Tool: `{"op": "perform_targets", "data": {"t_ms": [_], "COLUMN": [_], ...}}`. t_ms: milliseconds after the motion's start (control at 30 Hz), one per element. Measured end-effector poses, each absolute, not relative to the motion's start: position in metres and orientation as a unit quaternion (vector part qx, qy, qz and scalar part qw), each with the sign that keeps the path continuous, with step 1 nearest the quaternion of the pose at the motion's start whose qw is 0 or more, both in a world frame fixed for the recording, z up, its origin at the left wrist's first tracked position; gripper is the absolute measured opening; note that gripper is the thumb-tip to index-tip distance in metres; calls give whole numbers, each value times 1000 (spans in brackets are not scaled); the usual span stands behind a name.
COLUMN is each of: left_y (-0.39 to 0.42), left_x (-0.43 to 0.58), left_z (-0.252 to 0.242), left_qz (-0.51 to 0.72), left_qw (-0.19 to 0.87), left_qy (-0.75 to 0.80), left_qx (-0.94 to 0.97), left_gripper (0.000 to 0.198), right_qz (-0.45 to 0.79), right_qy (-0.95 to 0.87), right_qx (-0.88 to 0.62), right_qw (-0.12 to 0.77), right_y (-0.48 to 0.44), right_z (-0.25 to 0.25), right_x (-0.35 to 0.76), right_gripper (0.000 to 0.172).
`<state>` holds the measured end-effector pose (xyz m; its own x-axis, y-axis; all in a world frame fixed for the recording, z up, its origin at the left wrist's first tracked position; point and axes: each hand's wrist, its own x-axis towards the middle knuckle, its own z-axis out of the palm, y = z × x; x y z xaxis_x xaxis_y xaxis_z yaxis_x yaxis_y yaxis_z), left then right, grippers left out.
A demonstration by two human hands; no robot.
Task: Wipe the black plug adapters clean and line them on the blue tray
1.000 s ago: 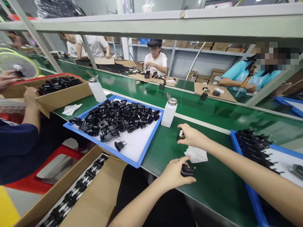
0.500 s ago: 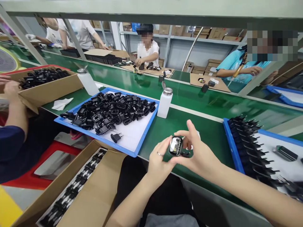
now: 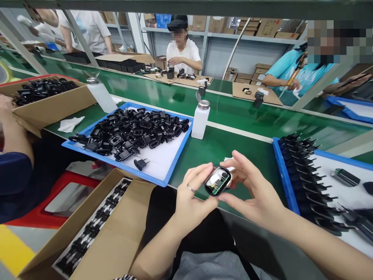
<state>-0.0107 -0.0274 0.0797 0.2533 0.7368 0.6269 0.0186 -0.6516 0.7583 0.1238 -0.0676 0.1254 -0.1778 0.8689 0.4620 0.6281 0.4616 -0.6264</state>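
Observation:
Both my hands meet over the near edge of the green bench (image 3: 233, 151). My left hand (image 3: 190, 198), with a ring on it, and my right hand (image 3: 252, 192) pinch one black charger housing (image 3: 217, 181) between their fingertips. Its open side faces me and shows a white and green circuit board inside. A white cloth (image 3: 229, 160) lies on the bench just behind it. To my left a blue tray (image 3: 163, 171) holds a heap of black plug parts (image 3: 134, 130). A white dispenser bottle (image 3: 200, 119) stands beside that tray.
A second blue tray (image 3: 284, 171) at right holds rows of black plugs. An open carton (image 3: 116, 241) of packed parts sits by my left knee. A co-worker's arm (image 3: 13, 144) and another carton (image 3: 49, 107) are at far left. People work across the conveyor.
My hands left the bench, came together and lifted the black housing in front of me. Since half a second ago it has tilted, its open side turned more towards me.

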Motion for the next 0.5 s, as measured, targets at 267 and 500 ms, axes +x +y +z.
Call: {"op": "perform_targets", "data": {"t_ms": [267, 500], "left_y": [-23, -8], "left_x": [-11, -1], "left_z": [75, 55], "left_qz": [544, 495], "left_qw": [337, 287], "left_qy": [290, 407], "left_qx": [711, 711], "left_gripper": [44, 37], "right_qz": [-77, -142], "right_qy": [-828, -799], "right_qx": [-484, -553], "right_qw": [272, 189], "right_y": [-55, -45], "right_z": [120, 82], "right_x": [135, 122], "right_gripper": [48, 61]}}
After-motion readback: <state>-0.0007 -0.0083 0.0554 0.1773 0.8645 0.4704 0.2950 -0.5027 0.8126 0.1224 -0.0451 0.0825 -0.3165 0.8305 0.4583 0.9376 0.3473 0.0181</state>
